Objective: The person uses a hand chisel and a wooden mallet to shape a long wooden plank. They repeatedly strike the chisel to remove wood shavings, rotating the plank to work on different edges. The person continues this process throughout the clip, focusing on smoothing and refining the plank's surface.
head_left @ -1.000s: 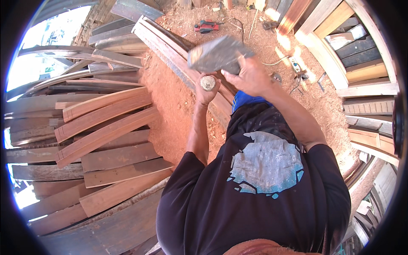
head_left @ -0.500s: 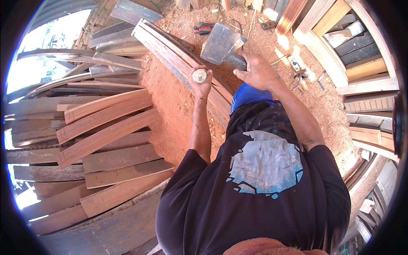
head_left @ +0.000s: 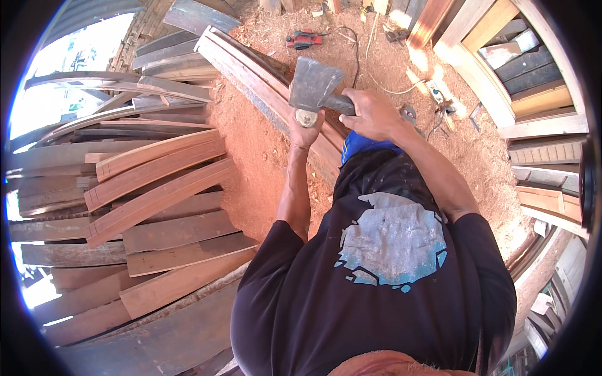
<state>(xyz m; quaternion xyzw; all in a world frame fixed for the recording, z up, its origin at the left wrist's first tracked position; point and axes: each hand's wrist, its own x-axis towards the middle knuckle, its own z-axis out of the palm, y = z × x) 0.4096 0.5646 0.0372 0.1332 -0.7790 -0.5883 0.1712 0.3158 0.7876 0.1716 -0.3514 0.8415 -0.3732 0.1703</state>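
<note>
My left hand (head_left: 302,135) is wrapped round an upright chisel (head_left: 306,118), seen end-on by its round, pale wooden butt. The blade is hidden beneath the hand. Below it runs a long reddish wooden beam (head_left: 241,66) with a lengthwise groove. My right hand (head_left: 375,114) grips the short handle of a dark, blocky mallet (head_left: 315,81). The mallet's head is right beside the chisel's butt and overlaps it in view; I cannot tell whether they touch.
Curved reddish timbers (head_left: 157,178) and stacked boards (head_left: 182,235) fill the left. A red power tool (head_left: 304,39) with a cord lies on the sawdust-covered ground ahead. On the right stand wooden frames (head_left: 480,88); a power strip (head_left: 434,92) lies near them.
The mallet has swung left and down toward the chisel's butt, my right hand moving with it. My left hand and the chisel have shifted slightly right. More of the red tool shows.
</note>
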